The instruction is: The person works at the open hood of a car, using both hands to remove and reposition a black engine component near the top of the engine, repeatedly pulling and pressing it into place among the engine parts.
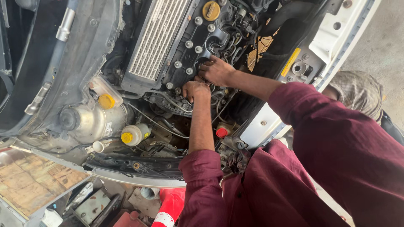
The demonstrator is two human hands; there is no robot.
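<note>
The open engine bay of a white vehicle carries everything here. On its far side sits a ribbed silver intercooler, and just right of it a dark engine cover studded with bolts and topped by a yellow filler cap. To the left, a translucent reservoir with a yellow cap stands beside a round metal housing. Nearer, a small white bottle with a yellow cap lies among hoses, and a red cap shows to its right. The front crossmember runs along the near edge. Below it, the floor holds a patterned brown board at left and a red-and-white cone.
</note>
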